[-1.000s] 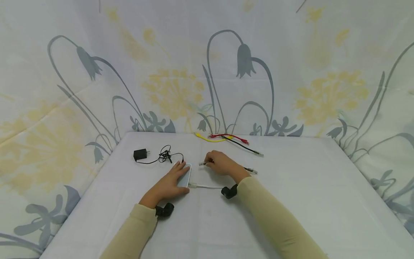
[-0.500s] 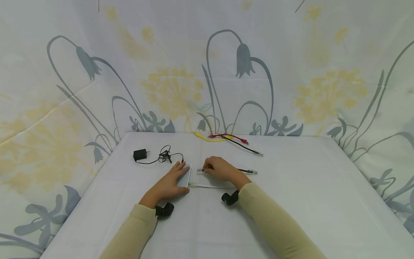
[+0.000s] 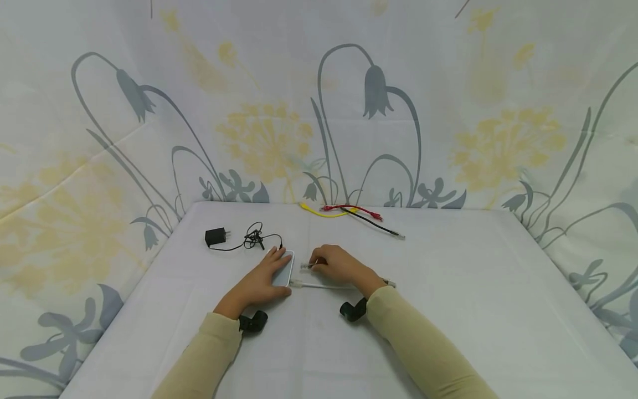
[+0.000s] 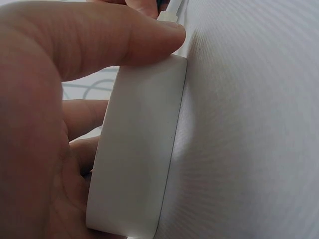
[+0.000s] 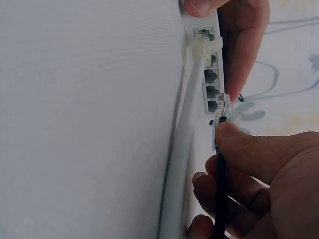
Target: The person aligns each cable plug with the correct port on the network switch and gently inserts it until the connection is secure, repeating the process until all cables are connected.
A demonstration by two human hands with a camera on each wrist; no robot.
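My left hand [image 3: 255, 284] holds a white network switch [image 4: 139, 149] against the table, thumb at its near end and fingers over its top and far side. A row of ports [image 5: 211, 92] faces right. A white network cable [image 3: 319, 286] is plugged into one near the thumb; part of it passes behind my right wrist. My right hand [image 3: 344, 270] pinches a black network cable [image 5: 222, 184] just behind its clear plug [image 5: 225, 105]. That plug points at the far-end ports, with a small gap between them in the head view.
Left of the switch lie a black power adapter [image 3: 216, 236] and its tangled cord [image 3: 254, 239], which runs to the switch's far end. At the table's back edge are a yellow cable [image 3: 319, 214], a red cable [image 3: 356, 209] and another black cable [image 3: 374, 224].
My right hand has moved nearer to me and slightly left, bringing the black network cable's plug closer to the switch. The left hand and the switch have stayed in place.
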